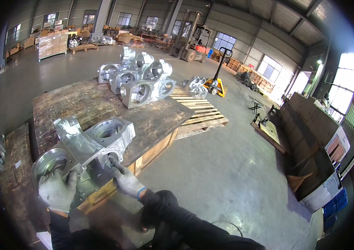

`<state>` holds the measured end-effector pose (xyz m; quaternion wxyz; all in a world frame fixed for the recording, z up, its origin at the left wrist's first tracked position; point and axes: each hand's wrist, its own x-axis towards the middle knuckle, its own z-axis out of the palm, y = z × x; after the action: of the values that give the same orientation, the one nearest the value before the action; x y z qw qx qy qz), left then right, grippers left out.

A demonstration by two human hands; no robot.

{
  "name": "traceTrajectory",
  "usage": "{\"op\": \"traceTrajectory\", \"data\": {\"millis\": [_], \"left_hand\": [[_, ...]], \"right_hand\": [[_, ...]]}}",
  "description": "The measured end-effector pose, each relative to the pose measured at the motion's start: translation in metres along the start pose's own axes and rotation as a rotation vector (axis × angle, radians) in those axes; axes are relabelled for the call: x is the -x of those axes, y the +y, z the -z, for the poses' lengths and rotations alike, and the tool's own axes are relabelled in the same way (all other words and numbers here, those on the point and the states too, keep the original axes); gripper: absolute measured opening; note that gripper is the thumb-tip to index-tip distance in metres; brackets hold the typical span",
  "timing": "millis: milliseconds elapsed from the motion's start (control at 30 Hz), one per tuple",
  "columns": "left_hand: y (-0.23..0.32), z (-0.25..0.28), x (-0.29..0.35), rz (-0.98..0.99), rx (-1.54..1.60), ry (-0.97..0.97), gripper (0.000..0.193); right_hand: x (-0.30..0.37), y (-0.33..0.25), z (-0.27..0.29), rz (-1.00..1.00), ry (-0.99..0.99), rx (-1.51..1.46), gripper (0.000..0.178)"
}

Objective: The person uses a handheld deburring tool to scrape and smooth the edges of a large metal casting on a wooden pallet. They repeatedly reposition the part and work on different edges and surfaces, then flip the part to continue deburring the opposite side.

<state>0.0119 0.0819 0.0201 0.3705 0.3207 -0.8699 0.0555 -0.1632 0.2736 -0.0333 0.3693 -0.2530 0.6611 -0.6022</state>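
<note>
The gloved fingers of the right hand curl against the near face of a large machined metal casting, fingertips pressed into a dark opening on its lower front side. The left hand, also in a grey work glove, grips the round flange at the casting's left end, fingers wrapped over the rim and closed on it. Both hands touch the part; neither is clearly nearer, since each holds one end.

The casting sits at the near corner of a worn wooden platform, directly ahead of and just above the fingers, its long axis running from the flange at lower left up to the bored block at upper right (it partly overhangs the platform edge).

Farther back on the same platform stands a cluster of similar castings. Beyond lie wooden pallets, a yellow pallet jack and a forklift on the concrete floor.
</note>
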Motion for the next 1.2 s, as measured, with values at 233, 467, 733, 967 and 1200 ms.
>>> {"op": "traceTrajectory", "data": {"millis": [233, 467, 733, 967, 1200], "left_hand": [[-0.003, 0.000, 0.001, 0.013, -0.078, -0.078, 0.049], [-0.003, -0.002, 0.001, -0.026, -0.050, 0.010, 0.049], [-0.001, -0.003, 0.001, -0.022, -0.128, -0.037, 0.048], [-0.010, 0.001, -0.001, -0.096, -0.067, 0.032, 0.053], [-0.015, -0.002, -0.002, -0.082, -0.008, 0.070, 0.066]], "right_hand": [[-0.001, 0.023, 0.002, 0.117, 0.065, 0.020, 0.058], [0.007, 0.027, 0.005, -0.030, 0.022, 0.122, 0.058], [0.002, 0.035, 0.010, -0.081, 0.070, -0.131, 0.051], [0.004, 0.010, 0.005, 0.145, -0.022, 0.021, 0.050], [0.018, -0.013, -0.007, -0.156, 0.061, -0.136, 0.045]]}}
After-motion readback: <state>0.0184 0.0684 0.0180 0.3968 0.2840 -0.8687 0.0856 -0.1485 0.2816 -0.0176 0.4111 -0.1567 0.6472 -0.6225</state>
